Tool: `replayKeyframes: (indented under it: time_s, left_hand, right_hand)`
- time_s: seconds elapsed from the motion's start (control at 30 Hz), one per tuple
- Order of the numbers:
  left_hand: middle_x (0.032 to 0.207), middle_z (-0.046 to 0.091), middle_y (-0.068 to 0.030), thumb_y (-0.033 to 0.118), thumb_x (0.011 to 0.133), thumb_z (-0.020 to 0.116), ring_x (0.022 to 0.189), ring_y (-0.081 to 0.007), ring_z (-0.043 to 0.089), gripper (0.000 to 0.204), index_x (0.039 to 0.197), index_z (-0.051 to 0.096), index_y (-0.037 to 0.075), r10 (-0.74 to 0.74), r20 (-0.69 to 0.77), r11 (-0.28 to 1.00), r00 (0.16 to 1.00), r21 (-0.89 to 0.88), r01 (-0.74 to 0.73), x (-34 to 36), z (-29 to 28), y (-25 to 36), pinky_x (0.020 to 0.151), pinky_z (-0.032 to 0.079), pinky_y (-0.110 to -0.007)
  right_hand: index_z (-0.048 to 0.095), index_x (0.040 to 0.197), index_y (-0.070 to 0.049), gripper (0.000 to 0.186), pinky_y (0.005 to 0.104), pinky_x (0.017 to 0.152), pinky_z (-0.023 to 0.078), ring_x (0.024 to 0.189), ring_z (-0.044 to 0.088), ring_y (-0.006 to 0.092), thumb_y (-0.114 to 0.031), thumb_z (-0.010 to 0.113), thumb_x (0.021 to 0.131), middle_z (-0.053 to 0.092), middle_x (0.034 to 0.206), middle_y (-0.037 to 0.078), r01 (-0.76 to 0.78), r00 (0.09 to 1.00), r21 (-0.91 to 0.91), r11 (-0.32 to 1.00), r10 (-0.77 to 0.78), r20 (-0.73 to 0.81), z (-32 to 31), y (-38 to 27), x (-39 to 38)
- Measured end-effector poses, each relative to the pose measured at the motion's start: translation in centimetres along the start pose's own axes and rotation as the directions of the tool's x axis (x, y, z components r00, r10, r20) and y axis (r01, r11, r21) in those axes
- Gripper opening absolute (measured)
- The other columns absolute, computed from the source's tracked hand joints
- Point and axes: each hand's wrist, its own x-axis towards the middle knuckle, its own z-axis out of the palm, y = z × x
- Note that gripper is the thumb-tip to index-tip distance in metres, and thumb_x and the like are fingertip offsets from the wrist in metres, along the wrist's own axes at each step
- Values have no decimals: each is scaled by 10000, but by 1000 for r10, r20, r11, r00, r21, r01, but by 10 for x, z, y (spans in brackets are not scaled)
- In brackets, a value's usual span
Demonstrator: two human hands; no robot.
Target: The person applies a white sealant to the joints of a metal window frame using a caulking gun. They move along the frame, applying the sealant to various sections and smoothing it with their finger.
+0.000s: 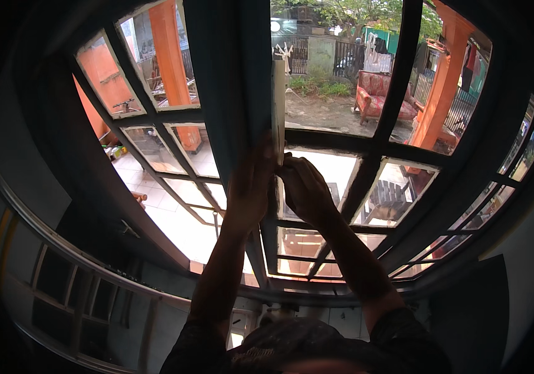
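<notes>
A pale narrow strip runs upright along the edge of the dark window frame; I cannot tell whether it is tape or wood. At its lower end the bent fingers of my right hand pinch together on it. My left hand is raised against the frame just left of the strip, close to the right fingertips. Its fingers are dark and smeared, so their grip is hidden. Behind my right hand are the glass panes of the window, with pale, uneven edging along their bars.
More paned windows stand at left and far right. Through the glass show a red patterned sofa, a dark slatted chair, orange pillars and a tiled porch floor. A curved pale rail crosses the lower left.
</notes>
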Motion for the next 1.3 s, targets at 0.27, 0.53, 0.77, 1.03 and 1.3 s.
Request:
replayKeyframes:
  time_s: [0.27,0.53,0.77,1.03,1.3]
  left_hand:
    - [827,783,-156,203,1088,696,660,-223,772,278,1125,738,-70,-335,-133,940,933,16,340,-9,34,15,637,602,-316]
    - [848,784,-118,229,1102,689,730,-159,778,290,1170,758,-44,-225,-145,973,964,24,230,-40,32,5,633,612,-282]
    - [837,794,-107,218,1076,735,687,-156,758,253,1094,786,-29,-114,-136,977,984,165,136,-13,46,58,769,604,-298]
    - [899,791,-84,297,1043,779,823,-147,747,268,1083,794,32,623,117,574,773,602,-554,103,25,89,764,559,-308]
    - [912,785,-49,277,1038,753,872,-112,712,254,1142,809,52,334,81,742,939,591,-315,112,29,128,822,535,-291]
  right_hand:
    - [670,1243,-13,325,431,828,589,942,706,348,-4,767,933,677,1023,155,-163,983,225,961,139,117,-8,-39,-96]
    - [582,1457,4,619,463,953,605,1095,734,396,-60,830,893,706,1290,223,-134,978,240,962,167,-124,-33,-32,-117]
    - [502,1541,49,666,385,916,606,1040,752,267,77,753,925,744,1172,202,-178,925,188,966,230,-304,-39,7,-66]
    - [421,1637,-28,769,407,912,621,1088,750,305,-16,774,954,715,1324,208,-207,834,418,885,383,-397,-14,53,59]
    - [728,1155,-33,272,465,919,584,1107,680,353,-90,775,893,680,1112,142,-246,894,-69,967,199,-401,18,56,101]
